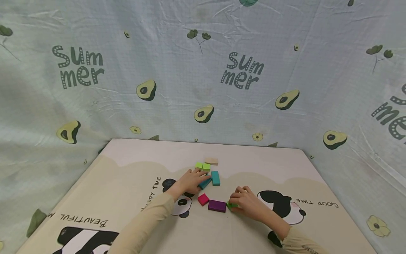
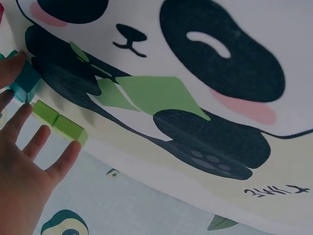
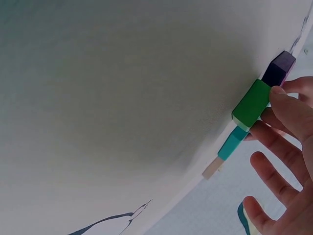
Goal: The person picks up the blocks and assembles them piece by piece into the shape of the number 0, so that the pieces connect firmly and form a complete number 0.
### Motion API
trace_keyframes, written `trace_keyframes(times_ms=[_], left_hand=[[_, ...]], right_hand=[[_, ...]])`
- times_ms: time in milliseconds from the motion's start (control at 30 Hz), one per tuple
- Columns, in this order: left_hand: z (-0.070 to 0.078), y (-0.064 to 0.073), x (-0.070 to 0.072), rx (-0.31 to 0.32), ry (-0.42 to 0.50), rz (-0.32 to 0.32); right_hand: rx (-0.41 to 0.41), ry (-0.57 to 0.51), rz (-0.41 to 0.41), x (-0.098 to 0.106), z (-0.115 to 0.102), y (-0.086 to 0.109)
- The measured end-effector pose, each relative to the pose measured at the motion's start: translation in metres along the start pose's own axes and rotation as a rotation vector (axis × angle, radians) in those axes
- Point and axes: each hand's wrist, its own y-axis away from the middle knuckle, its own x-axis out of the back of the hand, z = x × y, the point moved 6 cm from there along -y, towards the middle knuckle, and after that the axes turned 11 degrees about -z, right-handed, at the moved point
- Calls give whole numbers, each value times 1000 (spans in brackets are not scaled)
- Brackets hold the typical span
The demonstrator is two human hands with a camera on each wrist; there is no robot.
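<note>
my left hand pinches the angled teal block, just beside another teal block | my right hand, apart, pinches the green block by the purple block

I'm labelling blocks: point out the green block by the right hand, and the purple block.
Green block (image 3: 252, 104), right wrist view: its broad face.
Purple block (image 1: 217, 205), head view: middle of its top face.
</note>
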Motion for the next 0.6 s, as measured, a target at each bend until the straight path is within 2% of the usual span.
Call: trace_keyframes(times_ms=[233,433,600], left_hand=[[1,-2,-2,-2,17,-38],[-1,1,-2,-22,6,-18],[-3,5,-1,-42,43,12]], right_hand=[[-6,-1,-8,1,0,0],[-7,-12,-11,1,0,0],[-20,-33,-27,0,1,0]])
